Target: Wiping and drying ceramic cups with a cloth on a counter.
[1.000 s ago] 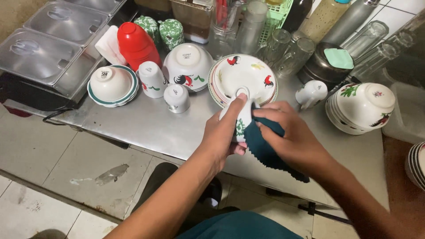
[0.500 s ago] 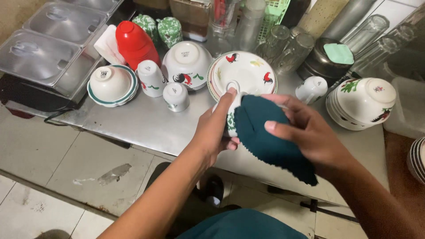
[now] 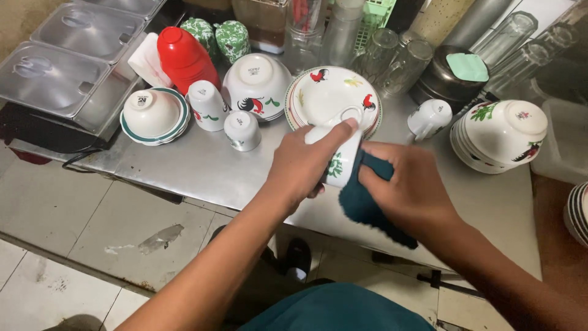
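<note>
The steel worktop (image 3: 184,165) is crowded: a stack of patterned bowls (image 3: 499,132) stands at the right, a rooster plate (image 3: 318,92) sits just behind the hands, an upturned rooster bowl (image 3: 256,83) is beside it, and small upturned cups (image 3: 242,130) stand near the front left. Clear glasses (image 3: 392,52) stand at the back.

Above the front edge, the left hand (image 3: 300,165) holds a white cup (image 3: 340,156), its fingers wrapped round the body with one fingertip on the base. The right hand (image 3: 413,190) presses a dark green cloth (image 3: 364,205) against the cup's mouth, fingers curled and bunching the fabric.

The cup hangs over the worktop's edge, near the tiled floor (image 3: 73,227). If it is wet, a hard twist of the cloth could probably wrench it from the one-handed grip, so that it drops and breaks. A wide elbow swing could also knock the plate or the little cups close by.
</note>
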